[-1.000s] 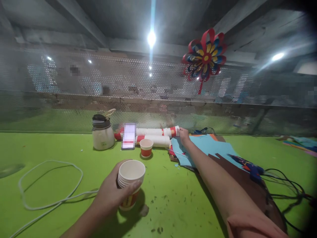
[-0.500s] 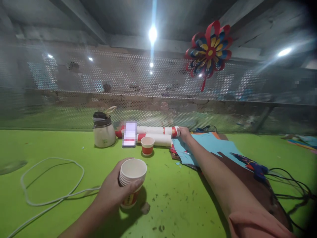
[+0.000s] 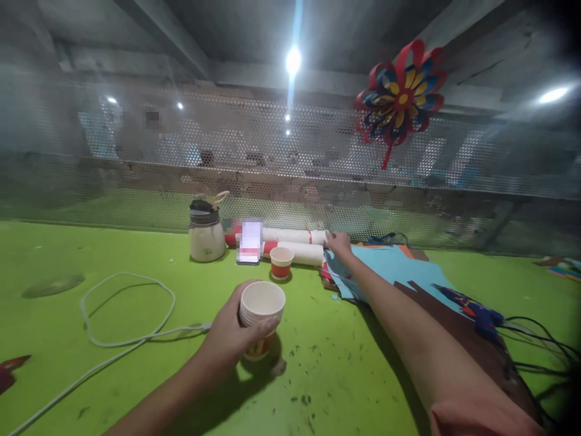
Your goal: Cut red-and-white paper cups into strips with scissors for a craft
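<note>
Seemingly at a cup-grasping step, the left hand curls round the near cup stack; the right hand, grip unclear, is at the far cup stack's right end; next calls for a light touch.

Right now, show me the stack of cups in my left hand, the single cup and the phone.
Stack of cups (image 3: pixel 262 318): head view, on the outer side just below the top rim.
Single cup (image 3: pixel 281 268): head view, on its red band.
Phone (image 3: pixel 252 238): head view, on the lit screen.
</note>
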{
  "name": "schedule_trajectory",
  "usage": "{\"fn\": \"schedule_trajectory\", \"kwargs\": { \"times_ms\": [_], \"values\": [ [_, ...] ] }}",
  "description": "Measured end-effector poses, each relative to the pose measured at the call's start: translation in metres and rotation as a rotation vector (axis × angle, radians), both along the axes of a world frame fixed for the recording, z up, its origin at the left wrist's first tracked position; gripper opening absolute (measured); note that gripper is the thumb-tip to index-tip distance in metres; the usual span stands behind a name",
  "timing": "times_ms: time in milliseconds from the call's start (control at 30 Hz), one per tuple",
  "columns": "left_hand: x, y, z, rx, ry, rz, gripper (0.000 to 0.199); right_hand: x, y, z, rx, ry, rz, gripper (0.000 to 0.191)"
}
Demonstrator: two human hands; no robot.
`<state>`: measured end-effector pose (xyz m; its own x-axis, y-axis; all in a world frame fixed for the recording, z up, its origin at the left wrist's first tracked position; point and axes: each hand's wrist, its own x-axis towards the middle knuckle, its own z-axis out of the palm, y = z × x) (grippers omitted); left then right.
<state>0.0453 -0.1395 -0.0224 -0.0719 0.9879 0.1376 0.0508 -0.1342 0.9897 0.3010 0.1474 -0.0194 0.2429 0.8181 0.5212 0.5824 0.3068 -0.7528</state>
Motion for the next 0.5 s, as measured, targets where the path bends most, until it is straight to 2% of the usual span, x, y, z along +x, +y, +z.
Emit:
{"fn": "schedule_trajectory", "kwargs": {
  "times_ms": [67, 133, 200, 300, 400, 500],
  "values": [
    [0.001, -0.002, 0.002, 0.018, -0.017, -0.015, 0.056, 0.003, -0.025, 0.011, -0.001, -0.097, 0.042, 0.027],
    [0.002, -0.004, 0.003, 0.039, -0.003, -0.028, 0.056, 0.003, -0.060, 0.020, 0.015, -0.182, 0.106, 0.026],
    [0.003, -0.007, 0.003, 0.072, 0.053, -0.032, 0.058, -0.001, -0.108, 0.027, 0.044, -0.255, 0.200, 0.025],
    [0.005, -0.011, 0.002, 0.141, 0.184, -0.030, 0.059, -0.016, -0.196, 0.033, 0.111, -0.366, 0.426, 0.024],
    [0.008, -0.016, 0.001, 0.239, 0.355, -0.025, 0.056, -0.038, -0.274, 0.034, 0.184, -0.468, 0.636, 0.021],
    [0.010, -0.022, 0.001, 0.303, 0.524, -0.061, 0.052, -0.056, -0.312, 0.025, 0.226, -0.549, 0.745, 0.018]
  ]
}}
